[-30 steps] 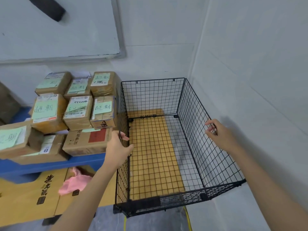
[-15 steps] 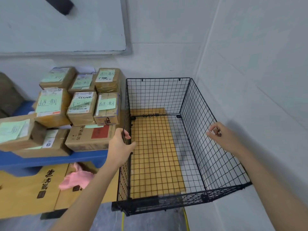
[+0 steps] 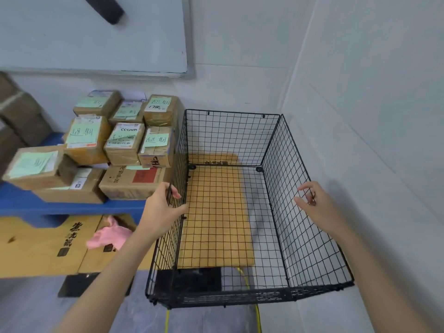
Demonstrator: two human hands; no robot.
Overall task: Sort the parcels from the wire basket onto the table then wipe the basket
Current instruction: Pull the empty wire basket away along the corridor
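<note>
The wire basket (image 3: 271,140) is black, with thin lines that make a pattern of little squares. The parcels (image 3: 125,145) are brown, with pale green notes that have black writing. One low box (image 3: 125,188) has a red patch. The worktop (image 3: 72,207) under them is blue. The cloth (image 3: 109,236) is pink. The wooden bench (image 3: 36,251) is yellow with black marks. The cable (image 3: 242,272) is yellow too — and the wall (image 3: 360,116) is pale grey.

Up and left of the wire basket (image 3: 230,140), cropped by the top edge: a dark object (image 3: 105,9) (unidentifiable). Far left of the basket, cut at the frame side: brown boxes (image 3: 21,116). Beside its left wall, small print on the parcels (image 3: 125,143) too fine to read, lower ones partly covered by the upper. Beneath the basket, yellow cable (image 3: 166,320) mostly concealed, running off the bottom edge. Near wall blurred.
</note>
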